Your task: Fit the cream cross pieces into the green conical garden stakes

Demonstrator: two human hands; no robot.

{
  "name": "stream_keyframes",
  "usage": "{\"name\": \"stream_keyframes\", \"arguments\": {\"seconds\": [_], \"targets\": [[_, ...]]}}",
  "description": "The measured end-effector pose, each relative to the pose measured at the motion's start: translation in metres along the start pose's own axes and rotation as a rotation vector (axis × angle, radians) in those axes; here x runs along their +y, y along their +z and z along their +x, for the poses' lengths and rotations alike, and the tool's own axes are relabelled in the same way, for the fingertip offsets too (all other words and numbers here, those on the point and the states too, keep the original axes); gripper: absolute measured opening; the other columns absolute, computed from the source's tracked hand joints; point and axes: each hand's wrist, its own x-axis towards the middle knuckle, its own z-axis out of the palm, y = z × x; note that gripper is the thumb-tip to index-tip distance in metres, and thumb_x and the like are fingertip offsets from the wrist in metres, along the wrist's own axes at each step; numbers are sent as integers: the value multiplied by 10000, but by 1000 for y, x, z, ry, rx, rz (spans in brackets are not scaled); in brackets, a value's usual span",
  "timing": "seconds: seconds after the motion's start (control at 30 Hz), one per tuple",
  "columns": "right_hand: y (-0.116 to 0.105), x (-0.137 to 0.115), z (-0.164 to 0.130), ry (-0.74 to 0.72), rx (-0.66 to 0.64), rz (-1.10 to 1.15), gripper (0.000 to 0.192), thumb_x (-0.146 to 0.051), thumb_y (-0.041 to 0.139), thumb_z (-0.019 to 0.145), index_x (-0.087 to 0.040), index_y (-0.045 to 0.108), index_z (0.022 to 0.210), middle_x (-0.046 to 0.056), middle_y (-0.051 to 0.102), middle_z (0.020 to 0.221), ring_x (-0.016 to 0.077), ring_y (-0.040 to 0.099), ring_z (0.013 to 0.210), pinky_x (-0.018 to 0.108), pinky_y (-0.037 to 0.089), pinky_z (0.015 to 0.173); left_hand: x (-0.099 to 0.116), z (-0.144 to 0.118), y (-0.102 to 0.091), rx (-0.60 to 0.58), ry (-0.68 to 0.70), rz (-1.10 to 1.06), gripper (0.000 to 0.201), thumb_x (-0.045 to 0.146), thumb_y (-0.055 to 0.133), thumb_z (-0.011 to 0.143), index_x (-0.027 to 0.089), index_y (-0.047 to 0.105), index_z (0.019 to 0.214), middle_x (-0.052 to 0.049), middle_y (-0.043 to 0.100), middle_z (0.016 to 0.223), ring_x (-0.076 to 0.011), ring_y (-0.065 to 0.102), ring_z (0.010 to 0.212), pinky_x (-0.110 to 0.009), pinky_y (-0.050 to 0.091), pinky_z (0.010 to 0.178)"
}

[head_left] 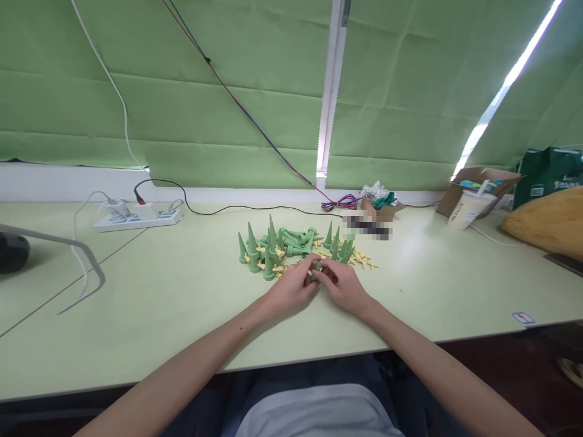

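My left hand (291, 286) and my right hand (342, 284) meet on the pale green table (182, 303), fingertips pinched together on a small green cone piece (316, 269). Just beyond them lies a pile of green plastic cones (268, 246), some upright, some lying down, mixed with small yellow cross-shaped pieces (364, 260). What exactly sits between my fingertips is mostly hidden.
A white power strip (136, 218) with plugs and cables lies at the back left. A grey curved stand (86, 267) reaches in from the left. At the back right are a small box with wrapping (380, 203), a paper cup (469, 209), a cardboard box (483, 182) and a yellow bag (546, 221).
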Motion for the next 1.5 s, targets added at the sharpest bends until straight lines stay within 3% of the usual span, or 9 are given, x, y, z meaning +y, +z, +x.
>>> {"name": "stream_keyframes", "arguments": {"seconds": [0.27, 0.4, 0.53, 0.8, 0.9, 1.0, 1.23, 1.33, 1.5], "targets": [[3, -4, -4, -66, 39, -59, 113, -261, 432, 959, -213, 535, 960, 34, 610, 773, 169, 556, 658, 289, 421, 614, -1, 1, 0, 16, 68, 11, 373, 132, 479, 819, 206, 508, 1183, -9, 619, 781, -133, 531, 583, -239, 389, 540], [1, -6, -4, -125, 91, -126, 109, -250, 433, 957, -210, 530, 986, 48, 619, 801, 164, 569, 649, 288, 419, 596, -2, 1, -1, 116, 118, -2, 313, 168, 508, 838, 197, 484, 1149, -67, 590, 1063, -109, 551, 644, -244, 451, 607], [-1, -6, -2, -113, 161, -154, 93, -260, 451, 949, -210, 517, 992, 43, 630, 778, 143, 558, 566, 279, 405, 545, 2, -1, -1, 255, 194, -7, 264, 215, 491, 884, 204, 461, 1146, -85, 533, 1129, -73, 501, 578, -247, 450, 585], [-8, -13, 11, -115, 196, -215, 103, -279, 458, 949, -217, 538, 929, 52, 638, 777, 161, 580, 611, 282, 416, 559, 2, -2, 3, 331, 177, -18, 197, 222, 498, 878, 208, 424, 1060, -57, 510, 1031, -70, 472, 572, -235, 412, 550], [-19, -17, 29, -122, 233, -236, 109, -287, 465, 949, -212, 534, 910, 39, 625, 756, 154, 576, 617, 276, 423, 598, 0, -2, 2, 357, 160, -12, 182, 231, 496, 879, 204, 414, 1038, -20, 526, 933, -62, 440, 534, -227, 380, 534], [-31, -16, 62, -107, 255, -289, 119, -298, 468, 945, -208, 526, 893, 23, 613, 716, 155, 575, 628, 273, 423, 638, 1, -2, 1, 287, 184, 51, 86, 208, 462, 891, 199, 469, 976, 10, 535, 798, -74, 431, 536, -226, 371, 556], [-28, 2, 150, 35, 29, -588, 129, -181, 444, 930, -163, 571, 948, 102, 670, 880, 238, 614, 830, 319, 425, 715, 3, -3, 2, 31, 216, 185, 146, 172, 422, 886, 195, 562, 921, -1, 565, 735, -110, 466, 587, -239, 357, 578], [-15, 9, 169, 138, -138, -746, 193, -157, 406, 948, -133, 580, 1027, 167, 654, 993, 275, 608, 944, 349, 437, 762, 3, -4, 2, -6, 204, 205, 154, 169, 421, 881, 198, 567, 920, 5, 551, 705, -115, 465, 590, -239, 347, 575], [0, 21, 180, 171, -247, -768, 193, -185, 437, 945, -140, 602, 1036, 166, 641, 1020, 273, 620, 947, 345, 466, 770, 6, -4, 1, -38, 199, 225, 160, 179, 411, 890, 191, 571, 899, 5, 536, 685, -117, 460, 592, -236, 335, 568]]}}
